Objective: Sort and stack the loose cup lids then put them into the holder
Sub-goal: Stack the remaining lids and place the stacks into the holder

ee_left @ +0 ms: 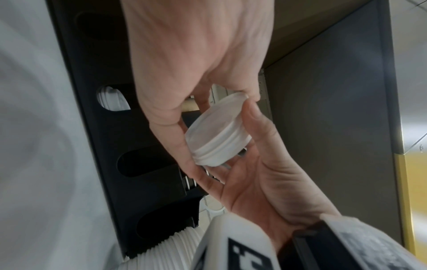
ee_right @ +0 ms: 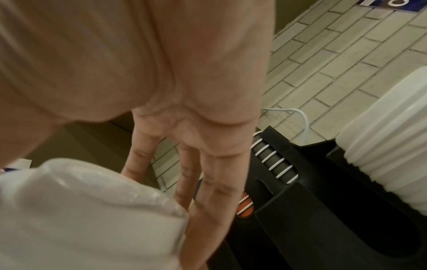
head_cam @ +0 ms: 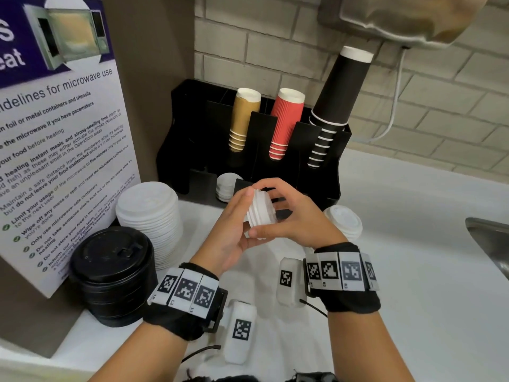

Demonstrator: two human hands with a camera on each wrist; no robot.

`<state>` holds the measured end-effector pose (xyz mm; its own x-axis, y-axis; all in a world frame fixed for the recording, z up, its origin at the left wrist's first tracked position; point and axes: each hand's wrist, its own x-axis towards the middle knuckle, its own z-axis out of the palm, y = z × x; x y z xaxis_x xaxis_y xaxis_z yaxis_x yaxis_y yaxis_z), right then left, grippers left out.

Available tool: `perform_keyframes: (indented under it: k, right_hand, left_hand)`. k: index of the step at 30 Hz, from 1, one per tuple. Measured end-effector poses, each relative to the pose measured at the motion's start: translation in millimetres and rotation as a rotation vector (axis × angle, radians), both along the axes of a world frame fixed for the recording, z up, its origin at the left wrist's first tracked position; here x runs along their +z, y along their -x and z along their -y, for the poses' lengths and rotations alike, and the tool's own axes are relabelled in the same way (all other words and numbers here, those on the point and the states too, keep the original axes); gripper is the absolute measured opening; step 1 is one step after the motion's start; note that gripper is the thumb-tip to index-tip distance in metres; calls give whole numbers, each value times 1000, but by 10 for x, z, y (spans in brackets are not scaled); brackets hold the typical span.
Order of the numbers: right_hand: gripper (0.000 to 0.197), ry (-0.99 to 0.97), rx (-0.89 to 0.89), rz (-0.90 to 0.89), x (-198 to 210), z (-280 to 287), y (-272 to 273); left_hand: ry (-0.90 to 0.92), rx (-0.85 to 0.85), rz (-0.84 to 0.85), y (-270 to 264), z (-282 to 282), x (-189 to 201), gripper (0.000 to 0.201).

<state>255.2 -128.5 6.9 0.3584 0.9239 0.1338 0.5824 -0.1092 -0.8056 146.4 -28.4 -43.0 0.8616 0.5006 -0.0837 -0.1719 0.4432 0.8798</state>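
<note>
A small stack of white cup lids [head_cam: 261,212] is held on its side between both hands, above the counter in front of the black holder [head_cam: 316,175]. My left hand [head_cam: 234,216] pinches the lid stack [ee_left: 217,135] from the left with thumb and fingers [ee_left: 255,120]. My right hand [head_cam: 297,213] wraps it from the right, index over the top and thumb beneath. In the right wrist view the lid stack [ee_right: 80,210] is a blur under my right hand's fingers [ee_right: 208,173]. One lower holder slot holds white lids [head_cam: 227,186].
A tall stack of large white lids [head_cam: 150,216] and a stack of black lids [head_cam: 113,274] stand at the left by a poster [head_cam: 63,150]. A short white lid stack [head_cam: 344,220] sits right of my hands. Cup sleeves [head_cam: 283,125] fill the holder's top. A sink [head_cam: 487,244] lies far right.
</note>
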Motion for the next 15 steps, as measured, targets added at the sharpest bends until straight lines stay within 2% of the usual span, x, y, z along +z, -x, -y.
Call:
perform_keyframes:
  k: [6, 10, 13, 15]
  right_hand:
    - [63, 10, 52, 63, 62, -185, -14]
    - [64, -38, 29, 83, 274, -530, -196]
    - [68, -55, -81, 253, 336, -990, -373]
    - [72, 78, -113, 360, 286, -1283, -431]
  left_hand:
    - [38, 68, 18, 5, -75, 23, 64]
    - [162, 233, -15, -20, -174, 15, 54]
    - [223, 341, -116, -44, -213, -67, 37]
    - [236, 360, -170, -39, -210, -116, 31]
